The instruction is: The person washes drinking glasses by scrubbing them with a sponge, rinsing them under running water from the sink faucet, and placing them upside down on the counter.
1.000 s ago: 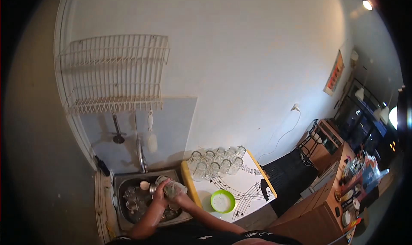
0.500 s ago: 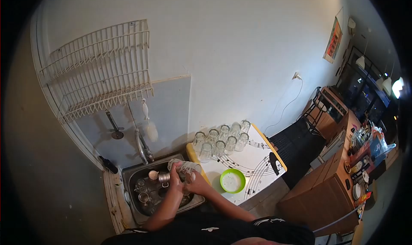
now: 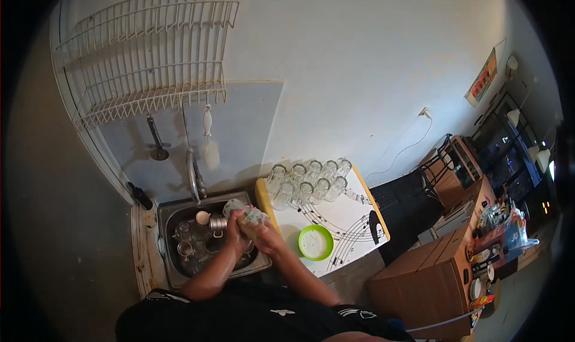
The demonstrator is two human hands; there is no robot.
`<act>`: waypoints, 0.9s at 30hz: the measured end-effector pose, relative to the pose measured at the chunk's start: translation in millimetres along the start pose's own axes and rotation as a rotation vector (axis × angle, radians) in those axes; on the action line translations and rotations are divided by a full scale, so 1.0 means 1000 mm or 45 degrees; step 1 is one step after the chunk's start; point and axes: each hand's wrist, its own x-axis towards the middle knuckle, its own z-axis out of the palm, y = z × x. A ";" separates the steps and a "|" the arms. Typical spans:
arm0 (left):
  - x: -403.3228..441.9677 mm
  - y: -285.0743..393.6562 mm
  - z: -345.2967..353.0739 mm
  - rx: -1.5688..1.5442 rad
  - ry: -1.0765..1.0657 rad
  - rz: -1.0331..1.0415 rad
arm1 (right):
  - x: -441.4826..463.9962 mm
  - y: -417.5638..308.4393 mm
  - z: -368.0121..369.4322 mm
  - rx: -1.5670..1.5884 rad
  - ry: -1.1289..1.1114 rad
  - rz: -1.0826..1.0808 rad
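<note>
Above the sink's right side, my left hand is closed around a soapy drinking glass, its end poking out past the fingers. My right hand is closed on a pale, foamy scrubber pressed against the glass; its exact kind is hard to make out. Both hands touch each other. Under them, the metal sink holds several cups and glasses, among them a white-rimmed cup and a ribbed metal-looking cup. A green bowl with foamy liquid stands to the right.
Several upside-down glasses stand in rows on the white table with music-note print. The faucet rises behind the sink. A wire rack and a white-handled brush hang on the wall. A dark bottle stands left of the sink.
The camera view has shifted, so the sink and table sit lower-left and the rack higher. My hands stay together, with the glass and scrubber turned slightly between them.
</note>
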 end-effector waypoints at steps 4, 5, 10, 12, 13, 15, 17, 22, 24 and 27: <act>0.009 0.007 -0.008 0.146 0.014 -0.139 | -0.013 -0.010 0.046 -0.585 0.337 -0.111; 0.020 0.008 -0.021 0.316 0.129 -0.157 | -0.019 -0.017 0.050 -0.575 0.380 -0.137; 0.006 0.009 0.004 0.389 0.187 -0.155 | -0.033 -0.025 0.048 -1.816 0.124 -0.227; 0.007 -0.001 -0.001 0.250 -0.046 -0.235 | -0.038 -0.027 0.059 -1.707 0.203 -0.476; 0.004 -0.003 0.007 0.258 -0.053 -0.272 | -0.041 -0.030 0.064 -1.481 0.354 -0.351; -0.004 -0.009 0.019 0.332 -0.151 -0.264 | -0.042 -0.027 0.064 -0.725 0.514 -0.291; -0.004 -0.017 0.021 0.248 -0.174 -0.275 | -0.044 -0.010 0.015 -0.220 0.307 -0.258; 0.005 -0.028 0.018 0.294 -0.134 -0.252 | -0.046 -0.010 -0.013 0.103 0.162 -0.174; 0.001 -0.023 0.027 0.437 0.025 -0.265 | -0.051 -0.008 0.007 0.001 0.226 -0.271; 0.014 -0.020 0.010 0.523 0.136 -0.210 | -0.053 -0.030 0.051 -0.899 0.320 -0.465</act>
